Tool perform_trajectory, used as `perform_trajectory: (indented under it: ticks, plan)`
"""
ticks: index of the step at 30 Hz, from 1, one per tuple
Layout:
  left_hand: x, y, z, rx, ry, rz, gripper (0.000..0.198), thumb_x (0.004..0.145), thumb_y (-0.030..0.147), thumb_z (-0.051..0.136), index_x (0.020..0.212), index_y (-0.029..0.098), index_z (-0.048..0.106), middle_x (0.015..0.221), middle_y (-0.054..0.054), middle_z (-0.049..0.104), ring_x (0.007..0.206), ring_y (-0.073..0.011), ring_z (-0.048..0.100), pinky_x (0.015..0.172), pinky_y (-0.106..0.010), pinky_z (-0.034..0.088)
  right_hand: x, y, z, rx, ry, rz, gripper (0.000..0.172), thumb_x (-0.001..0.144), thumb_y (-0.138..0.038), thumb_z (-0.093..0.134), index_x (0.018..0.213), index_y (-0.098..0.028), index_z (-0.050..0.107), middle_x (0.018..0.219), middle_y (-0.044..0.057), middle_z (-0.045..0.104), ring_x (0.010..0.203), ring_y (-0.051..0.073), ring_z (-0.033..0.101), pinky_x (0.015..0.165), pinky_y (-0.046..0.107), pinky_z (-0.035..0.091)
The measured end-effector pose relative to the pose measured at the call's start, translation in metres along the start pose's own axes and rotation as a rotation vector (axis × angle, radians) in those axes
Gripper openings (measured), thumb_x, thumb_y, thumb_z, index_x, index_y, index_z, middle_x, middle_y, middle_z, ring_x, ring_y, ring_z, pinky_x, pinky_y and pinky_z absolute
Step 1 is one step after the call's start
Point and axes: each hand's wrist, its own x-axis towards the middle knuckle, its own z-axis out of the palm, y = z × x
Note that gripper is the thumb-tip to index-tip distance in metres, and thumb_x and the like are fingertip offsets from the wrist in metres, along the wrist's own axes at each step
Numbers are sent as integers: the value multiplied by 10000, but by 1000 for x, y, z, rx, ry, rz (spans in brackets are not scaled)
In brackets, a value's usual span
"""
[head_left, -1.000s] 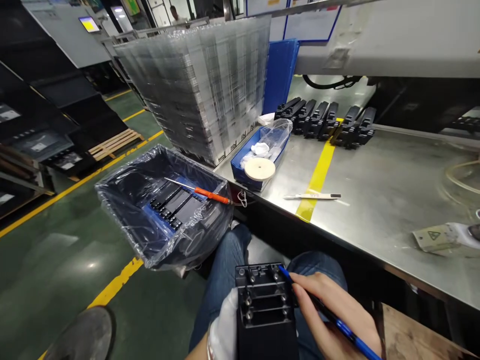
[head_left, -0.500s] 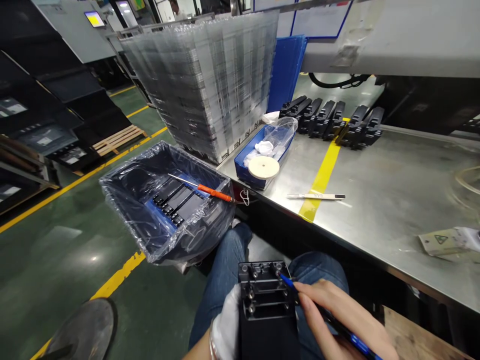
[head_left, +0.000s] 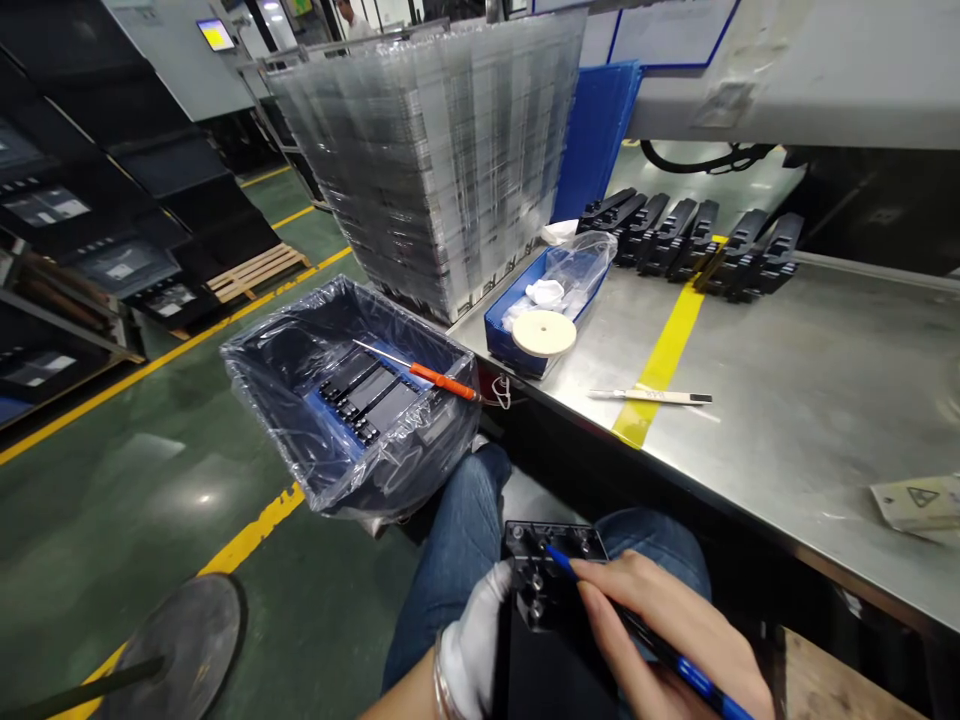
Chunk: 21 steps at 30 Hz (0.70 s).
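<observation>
Black part (head_left: 551, 610), blue pen (head_left: 660, 650), orange-handled screwdriver (head_left: 427, 373).

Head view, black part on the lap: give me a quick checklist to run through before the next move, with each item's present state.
1. Black part supported on the lap by the gloved left hand: ok.
2. Blue tool gripped in the bare right hand: ok.
3. Tool tip resting on the part's upper face: ok.
4. Tip seated in one of the round holes: cannot tell.
5. Lined bin beside the left knee open, orange screwdriver lying across its rim: ok.
6. Left fingers' contact behind the part: cannot tell, hidden.
</observation>
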Motion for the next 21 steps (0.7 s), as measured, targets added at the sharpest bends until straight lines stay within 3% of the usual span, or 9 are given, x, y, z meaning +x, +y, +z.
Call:
perform_trajectory:
  ticks: [4, 7, 11, 13, 16, 19, 21]
  plan:
    - [-5, 3, 22, -25, -43, -12, 371, 657, 424, 825, 907, 155, 777, 891, -69, 756, 1083, -284, 647, 1046, -349, 377, -2, 0, -2, -46, 14, 4, 187, 930, -107, 627, 1093, -197, 646, 846, 36, 742, 761, 142, 725, 675, 202, 576]
    - [-6, 3, 34, 16, -83, -21, 401, 615, 481, 868, 844, 164, 783, 864, -63, 757, 1093, -289, 636, 1048, -343, 370, 1, 1, -2, -13, -14, -7, 214, 915, -78, 641, 1109, -168, 653, 769, 24, 682, 668, 116, 666, 605, 199, 547]
    - [2, -2, 22, 16, -55, 95, 270, 590, 435, 915, 704, 227, 785, 753, -4, 738, 1032, -230, 643, 1051, -294, 343, 9, 4, 4, -29, -30, -36, 157, 928, -101, 644, 1078, -137, 672, 689, 2, 602, 586, 101, 592, 526, 203, 499]
    - [7, -5, 9, -19, -21, 148, 169, 650, 368, 894, 651, 252, 772, 703, 25, 722, 970, -185, 644, 1046, -262, 329, 11, 5, 7, -48, -28, -45, 102, 948, -127, 622, 1030, -132, 682, 674, 4, 594, 562, 102, 580, 505, 211, 484]
    - [10, -6, 0, -74, -68, 102, 145, 720, 357, 841, 674, 240, 768, 720, 16, 721, 967, -185, 638, 1035, -268, 332, 9, 5, 7, -23, -35, -53, 149, 930, -97, 630, 1066, -134, 679, 686, 9, 609, 570, 106, 589, 512, 215, 487]
    - [7, -2, 7, -88, -138, -2, 234, 684, 410, 839, 764, 203, 765, 775, -23, 727, 1014, -234, 630, 1021, -301, 345, 1, 1, 4, -22, 2, -36, 222, 893, -75, 657, 1092, -166, 689, 719, 13, 656, 601, 120, 629, 543, 219, 514]
    - [4, 0, 13, -104, -152, -68, 269, 687, 438, 814, 769, 190, 747, 785, -30, 721, 980, -232, 631, 1007, -300, 349, -5, -4, 4, -45, 59, 19, 177, 903, -111, 661, 1049, -197, 712, 717, 4, 671, 601, 120, 640, 562, 218, 522]
